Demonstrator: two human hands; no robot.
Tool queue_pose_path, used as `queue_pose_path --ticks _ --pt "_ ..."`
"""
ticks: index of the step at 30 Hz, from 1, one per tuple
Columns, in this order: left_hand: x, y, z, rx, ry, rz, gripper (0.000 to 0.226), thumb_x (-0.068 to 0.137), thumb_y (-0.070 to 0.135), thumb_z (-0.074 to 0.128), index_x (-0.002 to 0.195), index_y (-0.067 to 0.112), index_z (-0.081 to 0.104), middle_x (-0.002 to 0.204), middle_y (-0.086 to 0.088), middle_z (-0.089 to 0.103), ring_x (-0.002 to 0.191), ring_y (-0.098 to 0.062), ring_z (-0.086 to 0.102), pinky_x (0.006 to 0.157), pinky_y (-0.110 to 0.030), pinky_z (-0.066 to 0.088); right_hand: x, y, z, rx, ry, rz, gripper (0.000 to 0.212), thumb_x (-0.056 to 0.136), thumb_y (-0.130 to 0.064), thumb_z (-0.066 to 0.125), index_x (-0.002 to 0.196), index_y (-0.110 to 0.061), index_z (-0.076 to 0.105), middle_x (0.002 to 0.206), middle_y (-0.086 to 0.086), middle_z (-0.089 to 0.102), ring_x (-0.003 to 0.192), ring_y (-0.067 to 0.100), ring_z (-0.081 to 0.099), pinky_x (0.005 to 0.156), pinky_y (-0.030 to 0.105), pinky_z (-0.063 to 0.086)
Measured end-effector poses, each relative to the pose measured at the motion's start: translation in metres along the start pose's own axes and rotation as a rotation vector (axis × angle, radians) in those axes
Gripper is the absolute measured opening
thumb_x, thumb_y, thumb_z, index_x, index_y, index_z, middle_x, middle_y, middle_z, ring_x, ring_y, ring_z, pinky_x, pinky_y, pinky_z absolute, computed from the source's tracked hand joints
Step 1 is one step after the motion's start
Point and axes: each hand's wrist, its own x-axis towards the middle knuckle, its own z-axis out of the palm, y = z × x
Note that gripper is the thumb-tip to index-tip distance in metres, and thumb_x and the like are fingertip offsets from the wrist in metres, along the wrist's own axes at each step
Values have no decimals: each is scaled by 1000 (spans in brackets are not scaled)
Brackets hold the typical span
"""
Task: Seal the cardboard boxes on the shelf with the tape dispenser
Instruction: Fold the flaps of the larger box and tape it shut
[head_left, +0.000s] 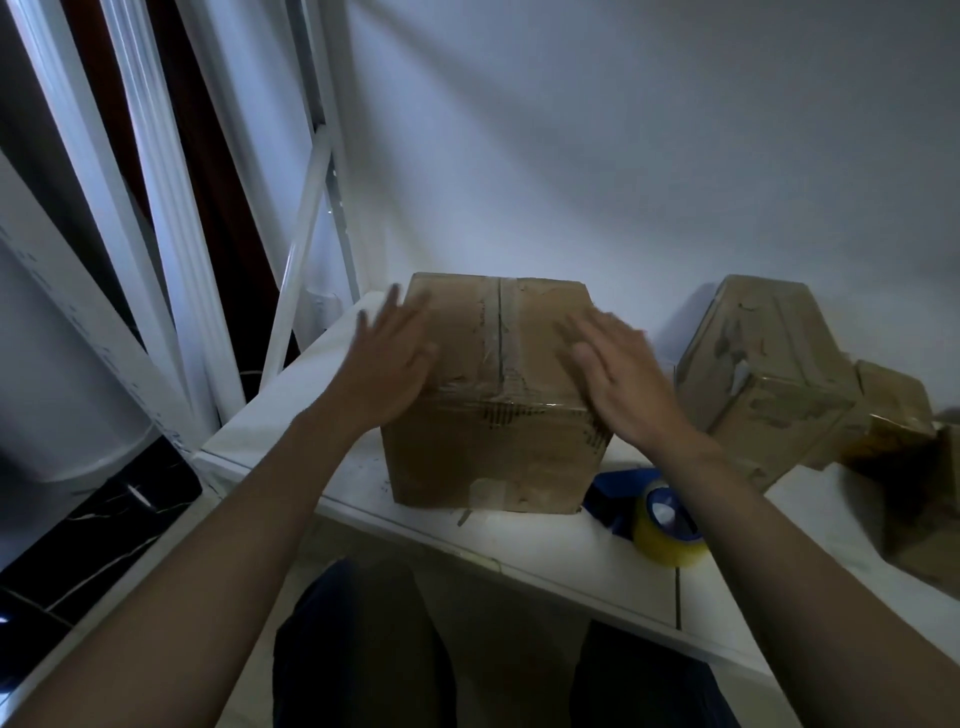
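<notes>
The left hand (387, 358) lies at the left top edge of the box (493, 447). An uneven press there could skew the box or push it right into the dispenser (660, 514). The box stands close to the front lip of the shelf (571, 551), so a pull toward the person might tip it off. The tape along its centre seam looks wrinkled, and it may lift if it is not smoothed down. The dispenser sits just beside the box's right front corner, near the lip and under the right forearm, so a dropped arm could knock it off.

Both hands are flat with the fingers straight and spread, and neither grasps anything. The right hand (618, 374) is over the right half of the top. Blur hides whether either palm actually touches. A second box (763, 374) stands tilted further right.
</notes>
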Motion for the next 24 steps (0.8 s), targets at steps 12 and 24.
queue_pose_path --ticks 12,24 --pt "9 21 15 445 -338 227 104 80 80 17 161 16 3 168 -2 3 155 -19 3 125 -46 -2 10 -18 18 -439 -279 -273 94 85 -82 20 160 -26 18 167 -7 16 154 18 15 125 47 11" --pt "-20 -9 24 -363 115 -53 106 72 64 73 157 21 28 163 14 13 154 -13 9 118 -33 16 -22 27 36 338 90 -143 73 84 -40 72 149 -17 47 159 -6 38 152 10 22 125 29 17"
